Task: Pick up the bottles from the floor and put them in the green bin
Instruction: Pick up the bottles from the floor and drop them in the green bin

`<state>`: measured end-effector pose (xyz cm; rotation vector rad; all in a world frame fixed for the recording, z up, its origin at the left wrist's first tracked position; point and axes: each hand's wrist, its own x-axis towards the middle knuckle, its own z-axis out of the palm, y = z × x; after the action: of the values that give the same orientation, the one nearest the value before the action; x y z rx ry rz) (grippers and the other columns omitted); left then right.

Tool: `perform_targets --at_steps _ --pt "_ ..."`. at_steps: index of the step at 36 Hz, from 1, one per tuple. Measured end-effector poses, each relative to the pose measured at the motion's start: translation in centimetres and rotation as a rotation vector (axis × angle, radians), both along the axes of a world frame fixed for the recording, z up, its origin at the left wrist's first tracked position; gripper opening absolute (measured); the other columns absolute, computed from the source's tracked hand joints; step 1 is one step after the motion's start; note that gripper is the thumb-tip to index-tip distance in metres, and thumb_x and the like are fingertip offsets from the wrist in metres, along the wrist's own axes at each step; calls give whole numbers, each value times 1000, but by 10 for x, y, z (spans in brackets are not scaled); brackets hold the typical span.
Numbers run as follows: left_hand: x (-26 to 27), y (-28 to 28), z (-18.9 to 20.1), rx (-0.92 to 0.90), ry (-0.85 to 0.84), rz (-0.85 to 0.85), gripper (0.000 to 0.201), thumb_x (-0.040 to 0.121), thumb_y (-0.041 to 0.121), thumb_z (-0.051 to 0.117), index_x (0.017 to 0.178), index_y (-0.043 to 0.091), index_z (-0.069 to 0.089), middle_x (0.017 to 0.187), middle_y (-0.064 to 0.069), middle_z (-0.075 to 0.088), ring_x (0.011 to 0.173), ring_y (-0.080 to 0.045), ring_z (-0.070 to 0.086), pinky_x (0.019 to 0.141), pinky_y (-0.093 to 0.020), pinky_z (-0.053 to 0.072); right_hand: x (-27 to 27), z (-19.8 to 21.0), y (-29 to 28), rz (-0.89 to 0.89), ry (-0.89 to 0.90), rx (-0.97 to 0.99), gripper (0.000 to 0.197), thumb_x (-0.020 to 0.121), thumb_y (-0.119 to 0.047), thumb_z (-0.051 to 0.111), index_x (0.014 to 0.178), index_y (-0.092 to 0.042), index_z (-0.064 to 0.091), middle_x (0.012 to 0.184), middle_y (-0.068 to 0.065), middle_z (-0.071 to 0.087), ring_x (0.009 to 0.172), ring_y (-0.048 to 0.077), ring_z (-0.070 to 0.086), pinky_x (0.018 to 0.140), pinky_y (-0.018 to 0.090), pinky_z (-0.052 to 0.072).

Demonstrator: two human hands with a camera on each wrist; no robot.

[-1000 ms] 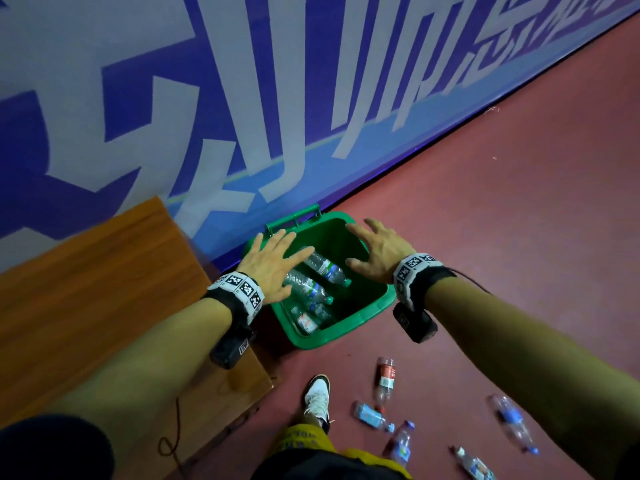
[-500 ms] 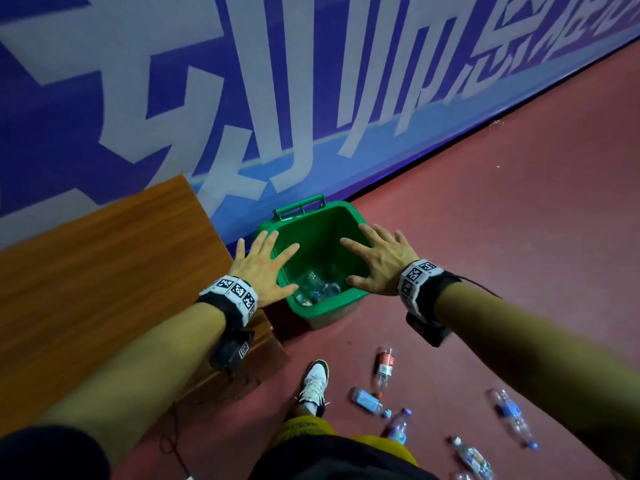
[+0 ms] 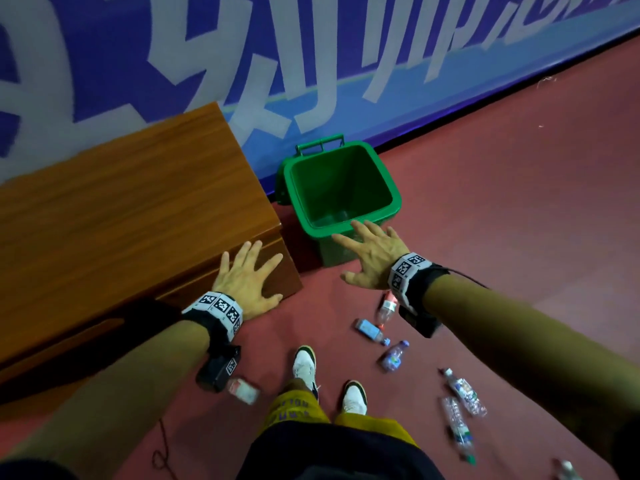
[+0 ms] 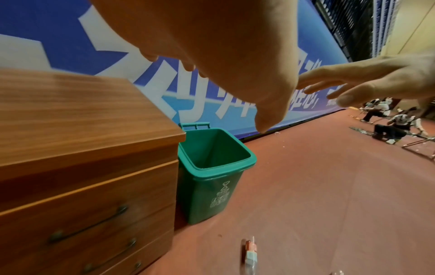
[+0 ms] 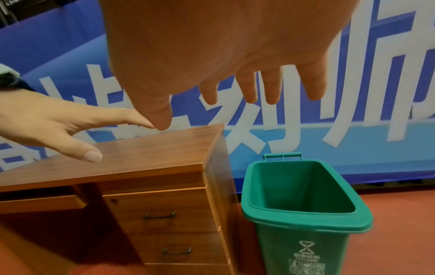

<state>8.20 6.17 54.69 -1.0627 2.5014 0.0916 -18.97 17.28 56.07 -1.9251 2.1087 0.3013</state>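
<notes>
In the head view both hands hang empty above the scene, palms down. The left hand (image 3: 247, 280), in the lower left of centre, has its fingers (image 3: 242, 252) spread wide and straight over the near corner of the wooden counter (image 3: 121, 209); whether it touches the wood cannot be told. The right hand (image 3: 369, 252), just right of centre, also has wide, straight fingers, and it overlaps the near rim of the green bin (image 3: 394, 199) in the picture while holding nothing. The bin stands upright on the red floor (image 3: 519, 202) in the middle of the frame, just beside the counter's right end and against the blue wall banner (image 3: 242, 46) with its large white characters; something pale and clear shows dimly at its bottom, too faint to name. From the right wrist the bin (image 5: 306, 223) sits at the lower right, open-topped, with a white printed mark on its front, next to the counter's drawers (image 5: 162, 210). Bottles lie scattered on the floor in the lower right of the head view: a red-labelled bottle (image 3: 387, 306) below the right wrist, a blue-labelled bottle (image 3: 370, 330) just beside it, a small bottle (image 3: 394, 356) lower down, and two clear bottles (image 3: 464, 393) further right. Another bottle (image 3: 244, 390) lies blurred at lower centre-left, near two white shoes (image 3: 304, 363).
</notes>
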Motion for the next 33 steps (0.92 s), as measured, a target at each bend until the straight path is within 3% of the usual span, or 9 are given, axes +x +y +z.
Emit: perform_targets --at_steps 8,14,20,28,33 --pt "69 38 -8 -4 0 116 87 86 70 48 155 42 5 165 -6 -8 152 -25 -13 121 -56 -1 56 -8 27 75 -27 18 88 80 -75 43 153 -46 3 163 9 7 149 35 13 112 64 25" --pt "127 63 -23 -37 -84 37 85 87 71 43 156 41 4 166 -8 -4 152 -26 -8 120 -60 0 104 -19 36 132 -11 96 87 81 -75 43 153 -45 2 163 8 7 149 33 13 112 62 25" --pt "197 84 -52 3 -113 123 84 86 70 43 156 40 8 166 -8 -2 152 -26 -6 119 -60 0 163 -32 43 154 17 176 86 83 -72 43 154 -43 2 164 9 7 149 32 13 114 61 23" --pt "269 85 -79 92 -143 139 83 89 67 42 157 38 5 166 -9 -5 152 -27 -8 118 -62 -3 245 -49 41 201 -11 250 87 83 -71 43 153 -44 -1 165 8 1 150 34 10 114 62 21" --pt "299 75 -100 162 -117 285 83 88 66 45 157 37 9 166 -8 -3 152 -27 -6 119 -61 0 281 -64 33 213 -33 286 87 84 -69 44 153 -44 -1 165 8 0 150 34 9 115 62 20"
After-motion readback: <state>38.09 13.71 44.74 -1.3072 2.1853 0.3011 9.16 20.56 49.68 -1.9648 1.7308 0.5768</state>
